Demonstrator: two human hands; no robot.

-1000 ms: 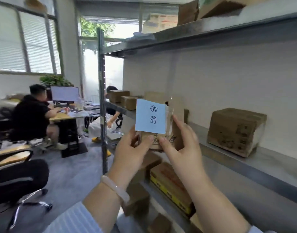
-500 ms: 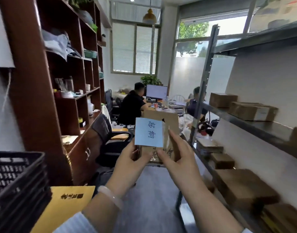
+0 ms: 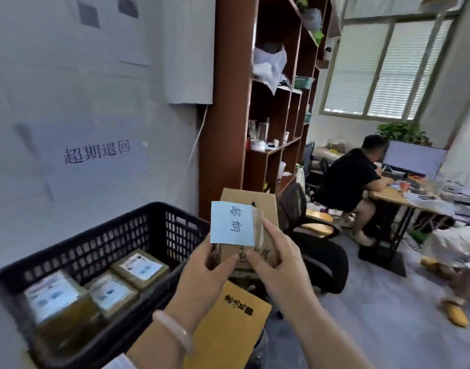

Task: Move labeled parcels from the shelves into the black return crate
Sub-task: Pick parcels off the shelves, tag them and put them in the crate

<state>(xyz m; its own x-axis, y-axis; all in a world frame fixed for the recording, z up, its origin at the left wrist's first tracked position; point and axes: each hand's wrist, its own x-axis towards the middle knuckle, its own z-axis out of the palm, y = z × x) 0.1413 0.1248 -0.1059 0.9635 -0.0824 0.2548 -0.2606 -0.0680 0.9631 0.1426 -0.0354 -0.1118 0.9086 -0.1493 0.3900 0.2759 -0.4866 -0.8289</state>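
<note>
Currently, a small brown cardboard parcel (image 3: 267,209) is held upright in mid-air by both hands, just right of the black slatted plastic crate (image 3: 109,243) and outside it. A pale blue handwritten paper note (image 3: 231,223) is stuck on its front. The left hand (image 3: 202,272) is curled round the lower left corner, thumb on the front face; a pale pink bangle (image 3: 172,331) is worn on that wrist. The right hand (image 3: 281,262) is closed on the lower right edge, and one of its fingers (image 3: 272,233) is stretched up along the note's right side. Three flat brown parcels with white labels (image 3: 110,291) are laid side by side on the crate floor. A mustard-yellow flat packet (image 3: 228,326) is seen below the hands, by the crate's near corner. A white paper sign with black characters (image 3: 95,153) is fixed to the wall above the crate. A tall reddish-brown wooden bookcase (image 3: 228,115) is seen behind, and a seated person in a black shirt (image 3: 351,177) is seen at a cluttered bench (image 3: 396,201) further back.
</note>
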